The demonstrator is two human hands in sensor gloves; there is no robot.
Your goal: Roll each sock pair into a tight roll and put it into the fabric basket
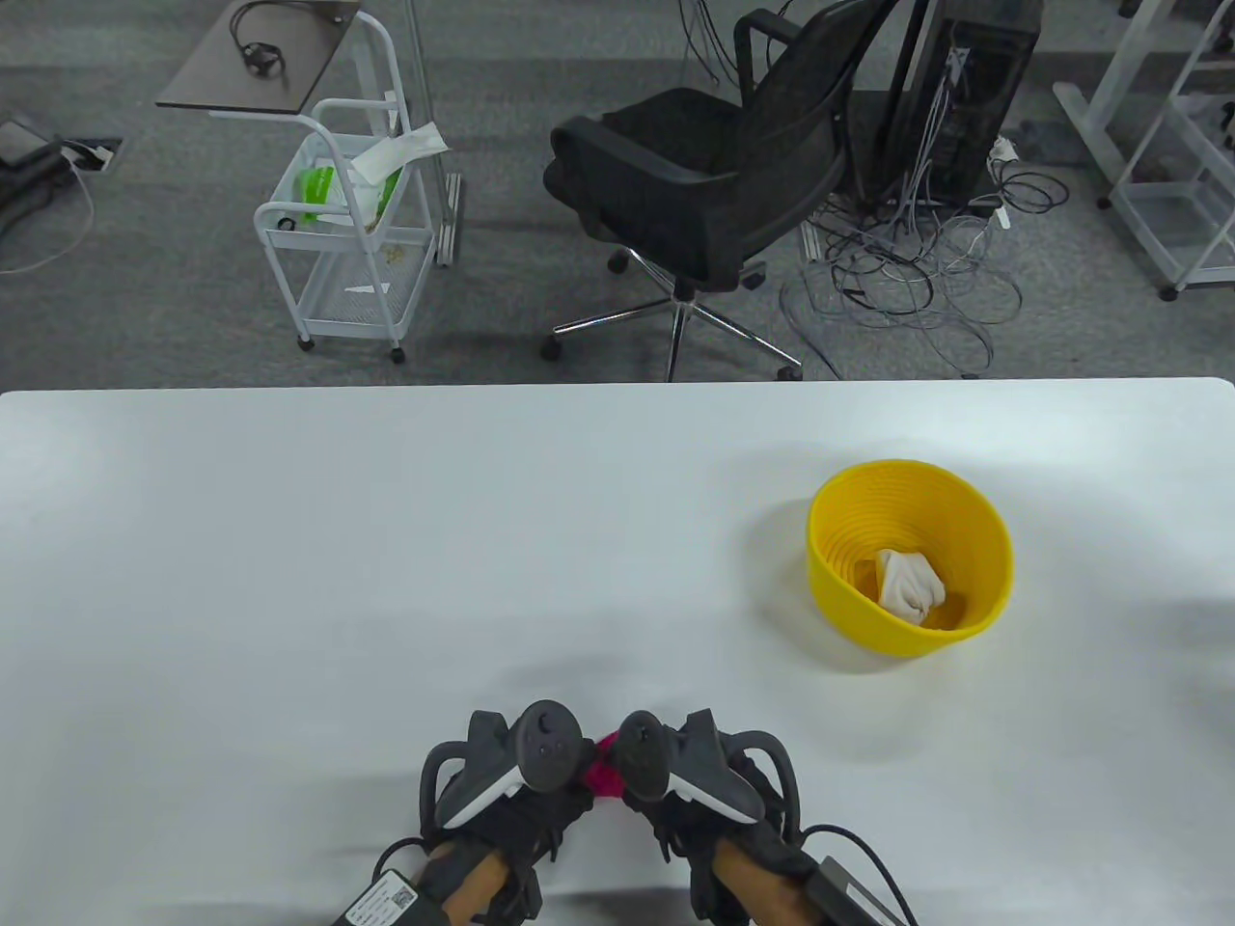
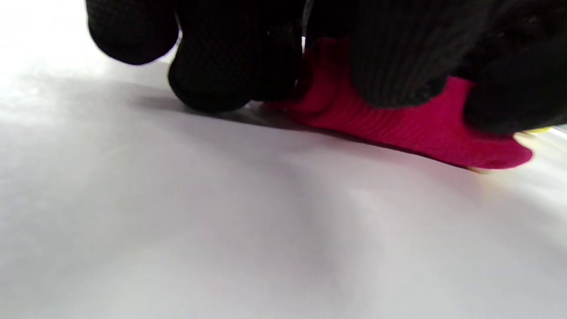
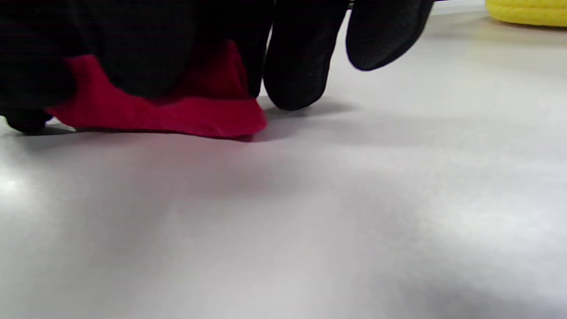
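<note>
A magenta sock pair (image 1: 605, 772) lies on the white table (image 1: 386, 540) near its front edge, mostly hidden between my two hands. My left hand (image 1: 545, 786) and right hand (image 1: 666, 786) sit side by side on it, both gripping the fabric. In the left wrist view, black gloved fingers (image 2: 230, 66) curl down over the sock (image 2: 398, 128), which lies partly bunched on the table. The right wrist view shows other fingers (image 3: 301, 66) curled over the sock (image 3: 177, 115). The yellow basket (image 1: 839, 598) stands to the far right with a white sock roll (image 1: 909, 584) inside.
Beyond the table's far edge stand a black office chair (image 1: 695, 183), a white wire cart (image 1: 347, 241) and a tangle of cables (image 1: 907, 270) on the floor. The basket's yellow edge (image 3: 527, 11) shows at the top right of the right wrist view.
</note>
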